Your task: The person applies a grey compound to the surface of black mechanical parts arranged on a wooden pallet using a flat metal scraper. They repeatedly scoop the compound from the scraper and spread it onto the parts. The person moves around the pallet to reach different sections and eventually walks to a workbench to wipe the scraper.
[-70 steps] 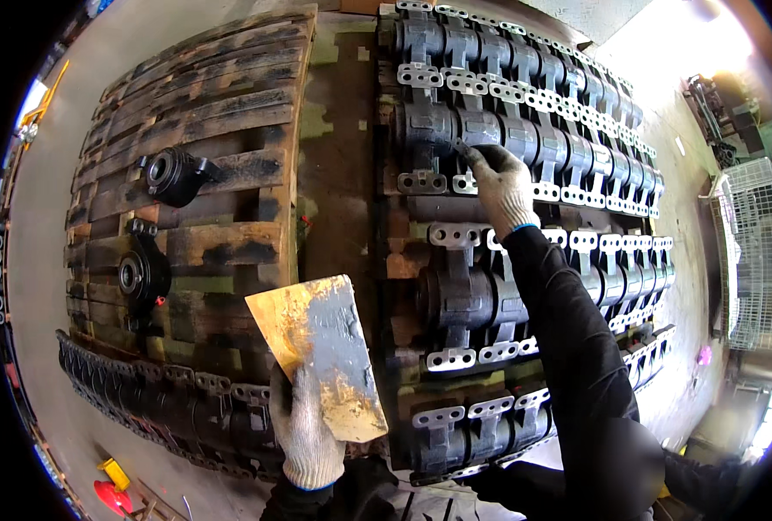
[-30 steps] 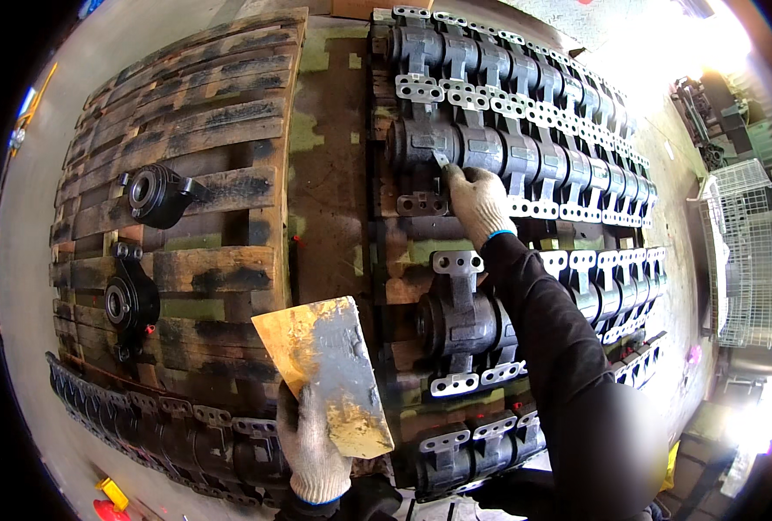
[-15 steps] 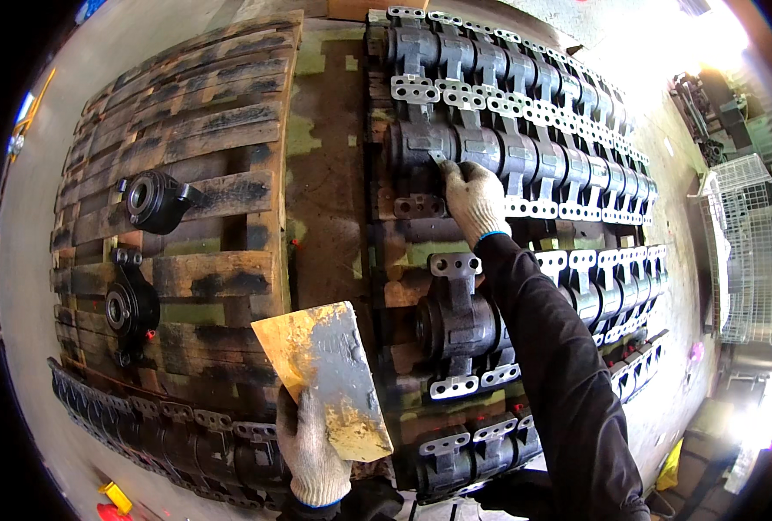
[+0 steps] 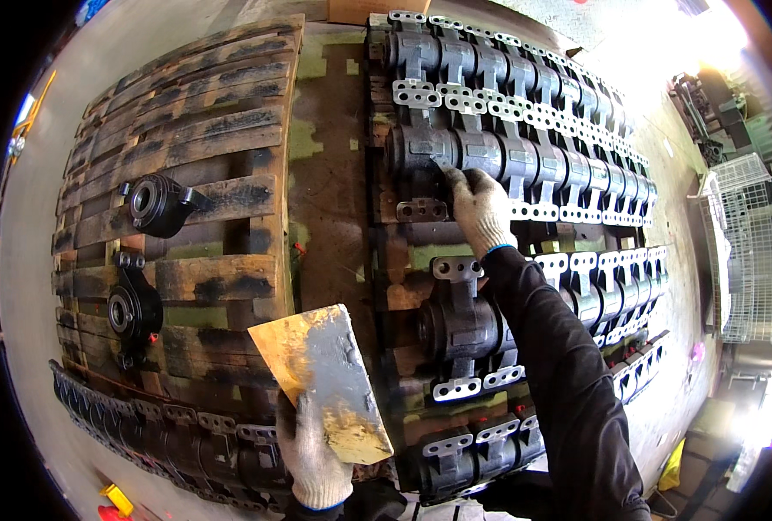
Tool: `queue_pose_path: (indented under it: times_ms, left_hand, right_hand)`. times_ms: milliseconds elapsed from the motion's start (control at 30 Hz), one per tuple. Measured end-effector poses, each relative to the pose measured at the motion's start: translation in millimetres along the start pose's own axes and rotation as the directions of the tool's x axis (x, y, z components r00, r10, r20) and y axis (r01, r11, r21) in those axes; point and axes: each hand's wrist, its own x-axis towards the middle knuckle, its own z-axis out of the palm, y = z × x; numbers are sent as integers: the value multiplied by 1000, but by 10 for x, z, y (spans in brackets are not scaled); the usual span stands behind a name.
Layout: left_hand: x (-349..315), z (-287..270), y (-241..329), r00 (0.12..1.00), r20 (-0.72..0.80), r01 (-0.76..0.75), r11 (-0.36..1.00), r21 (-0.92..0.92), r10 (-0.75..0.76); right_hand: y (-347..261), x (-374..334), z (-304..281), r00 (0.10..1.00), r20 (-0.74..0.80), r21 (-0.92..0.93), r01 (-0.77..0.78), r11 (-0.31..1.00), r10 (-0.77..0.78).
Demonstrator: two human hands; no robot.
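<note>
Left hand (image 4: 316,456), in a knitted glove: closed on the lower left edge of a flat board (image 4: 325,382), thumb on top, other fingers largely hidden. Board: yellowish, smeared with grey paste, held tilted over the gap between two pallets.

Row of black housings (image 4: 445,469), right pallet (image 4: 401,295), nearest side: pale drilled flanges.

Two loose black housings (image 4: 134,308), left pallet (image 4: 238,195): set apart, round bores showing.

Right hand (image 4: 480,208), gloved, dark sleeve (image 4: 564,356): thumb and forefinger drawn together, pinching what appears to be a small thin blade (image 4: 439,162), mostly hidden; remaining fingers curled in.

End housing (image 4: 416,143), black, cylindrical: left end of the second row from the far side of the right pallet; fingertips at its lower right side, contact unclear.

Wire cage (image 4: 749,252): on the floor, beyond the right pallet.

Cardboard box (image 4: 377,10): farthest, beyond the pallets.
</note>
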Motion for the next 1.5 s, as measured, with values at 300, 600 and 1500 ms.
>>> queue_pose_path:
  times_ms: [300, 600, 1500]
  left_hand:
    - [-1, -10, -29, 1000, -27, 9, 1000, -29, -10]
    - [-31, 79, -22, 1000, -2, 21, 998, 56, -21]
    - [-15, -34, 5, 999, 24, 36, 999, -7, -36]
  right_hand:
    - [53, 80, 214, 987, 23, 70, -160, 985, 159]
    - [-82, 46, 191, 986, 32, 28, -162, 986, 161]
    - [152, 73, 71, 997, -12, 92, -74, 993, 76]
